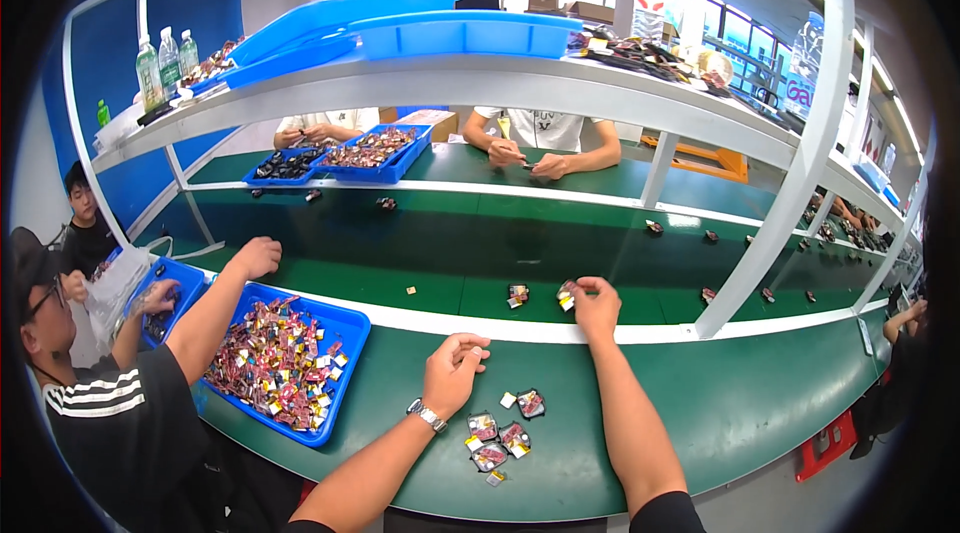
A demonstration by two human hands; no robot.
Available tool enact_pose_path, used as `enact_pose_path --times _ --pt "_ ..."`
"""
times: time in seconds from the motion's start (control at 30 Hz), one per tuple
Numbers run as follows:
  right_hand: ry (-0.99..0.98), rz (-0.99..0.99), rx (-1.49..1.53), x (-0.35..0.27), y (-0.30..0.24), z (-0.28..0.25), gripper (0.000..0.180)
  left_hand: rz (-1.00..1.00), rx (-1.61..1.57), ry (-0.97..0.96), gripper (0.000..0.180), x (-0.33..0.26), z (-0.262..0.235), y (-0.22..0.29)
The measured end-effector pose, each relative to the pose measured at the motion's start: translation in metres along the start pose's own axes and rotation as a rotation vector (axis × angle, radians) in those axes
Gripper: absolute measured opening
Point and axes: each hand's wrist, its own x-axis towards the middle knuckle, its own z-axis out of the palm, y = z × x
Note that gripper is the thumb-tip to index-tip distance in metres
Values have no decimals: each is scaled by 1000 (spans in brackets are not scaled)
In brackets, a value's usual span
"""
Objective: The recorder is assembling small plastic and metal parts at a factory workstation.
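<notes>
My right hand (597, 310) is closed at the belt's near edge, its fingers pinching a small electronic assembly (567, 296) with a reddish board and a white-and-yellow block. A similar electronic assembly (517, 295) lies on the belt just left of it. Over the green worktop, my left hand (453, 373), with a metal watch on the wrist, has half-bent fingers slightly apart and nothing visible in them. Between my forearms lie several dark-rimmed assemblies (488, 456) with red boards, plus a loose small white-and-yellow block (496, 478).
At left, a blue tray (362, 333) holds a heap of red boards with yellow-and-white blocks. A co-worker's arm (215, 308) reaches over it. More assemblies (654, 228) dot the green belt (450, 273). A white post (770, 203) rises at right; a shelf (480, 73) spans overhead. Another person works opposite.
</notes>
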Motion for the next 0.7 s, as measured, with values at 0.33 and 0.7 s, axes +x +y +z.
enact_pose_path --times 0.33,0.7 --pt "-234 -204 -535 -31 -55 52 59 -39 217 -32 14 0 -1 8" --pt "-589 -307 69 -86 -52 -27 61 -91 21 -133 23 5 -13 0"
